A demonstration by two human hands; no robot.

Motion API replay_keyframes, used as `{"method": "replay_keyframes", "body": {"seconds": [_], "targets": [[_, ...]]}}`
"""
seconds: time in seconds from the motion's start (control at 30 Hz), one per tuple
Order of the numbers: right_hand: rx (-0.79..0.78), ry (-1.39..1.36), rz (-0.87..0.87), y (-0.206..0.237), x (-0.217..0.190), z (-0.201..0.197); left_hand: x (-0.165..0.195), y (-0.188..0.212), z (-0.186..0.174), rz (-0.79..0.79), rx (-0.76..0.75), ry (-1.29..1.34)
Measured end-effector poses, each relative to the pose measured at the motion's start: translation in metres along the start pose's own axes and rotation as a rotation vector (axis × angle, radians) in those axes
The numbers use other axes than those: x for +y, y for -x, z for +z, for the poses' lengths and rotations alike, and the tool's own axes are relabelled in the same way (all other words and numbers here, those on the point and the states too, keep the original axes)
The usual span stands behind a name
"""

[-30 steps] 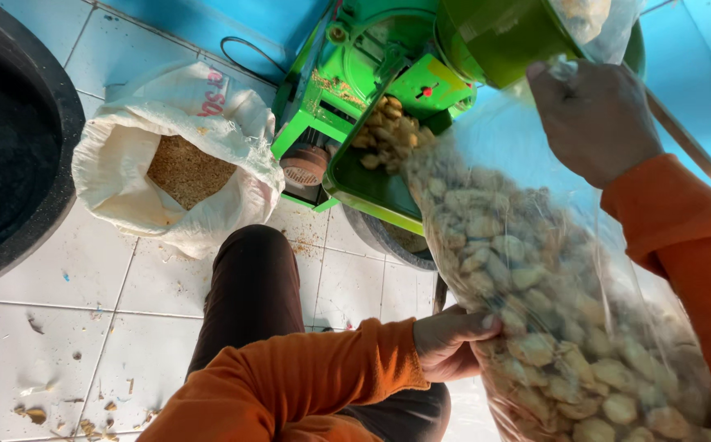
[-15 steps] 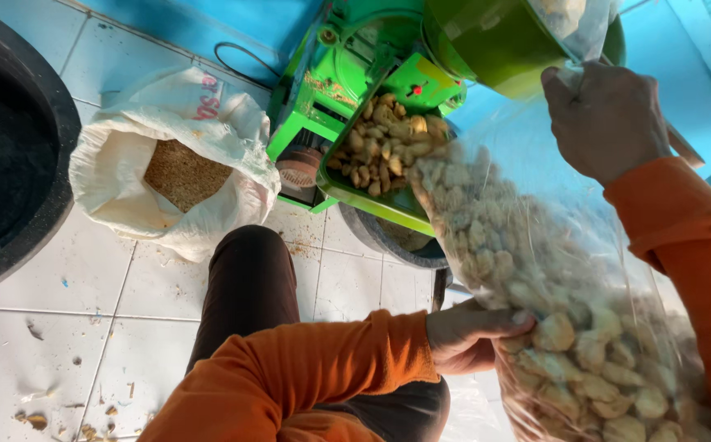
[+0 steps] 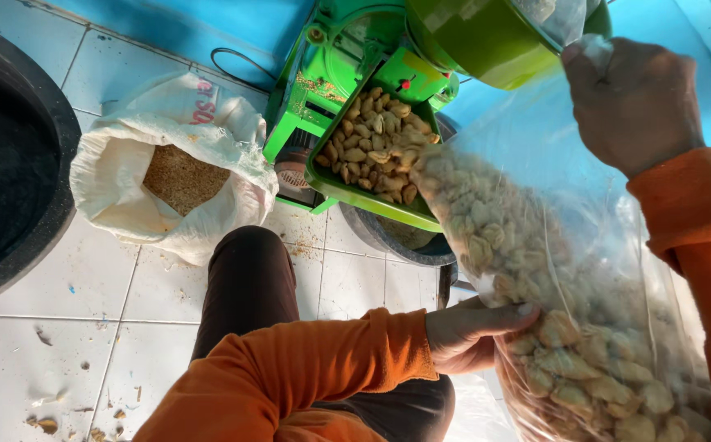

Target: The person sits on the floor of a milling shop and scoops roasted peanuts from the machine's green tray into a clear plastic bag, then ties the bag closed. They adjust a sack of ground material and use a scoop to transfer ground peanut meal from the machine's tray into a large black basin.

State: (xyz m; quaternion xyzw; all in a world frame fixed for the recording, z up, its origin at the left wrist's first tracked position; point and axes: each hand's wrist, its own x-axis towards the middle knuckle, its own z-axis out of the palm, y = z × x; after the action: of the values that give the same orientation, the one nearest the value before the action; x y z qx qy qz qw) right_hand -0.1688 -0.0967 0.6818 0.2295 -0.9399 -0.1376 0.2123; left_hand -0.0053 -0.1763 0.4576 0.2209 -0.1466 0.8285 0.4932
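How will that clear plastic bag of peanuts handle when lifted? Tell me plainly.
The clear bag is probably floppy: its film sags between the right hand on top and the left hand below. Packed with peanuts, it is likely heavy. They seem to spill readily into the green tray.

We have a single view, from a camera worn on the head, looking steeply down past our orange sleeves to the white tiled floor [image 3: 69, 286]. It sits close to our hands, so the clear plastic bag of pale nuts [image 3: 552, 286] fills the right side. The bright green metal machine [image 3: 372, 90] lies just ahead at the top edge.
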Motion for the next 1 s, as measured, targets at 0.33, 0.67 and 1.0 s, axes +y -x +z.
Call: {"method": "replay_keyframes", "body": {"seconds": [0.33,0.67,1.0], "targets": [[0.029,0.056,-0.169,0.011,0.002,-0.022,-0.011,-0.007,-0.005,0.013,-0.008,0.003],[0.059,0.199,-0.116,0.021,0.019,-0.031,-0.016,-0.007,-0.005,-0.007,0.057,-0.073],[0.070,-0.111,0.102,0.028,0.003,-0.036,-0.012,0.000,-0.006,-0.016,0.069,-0.126]]}}
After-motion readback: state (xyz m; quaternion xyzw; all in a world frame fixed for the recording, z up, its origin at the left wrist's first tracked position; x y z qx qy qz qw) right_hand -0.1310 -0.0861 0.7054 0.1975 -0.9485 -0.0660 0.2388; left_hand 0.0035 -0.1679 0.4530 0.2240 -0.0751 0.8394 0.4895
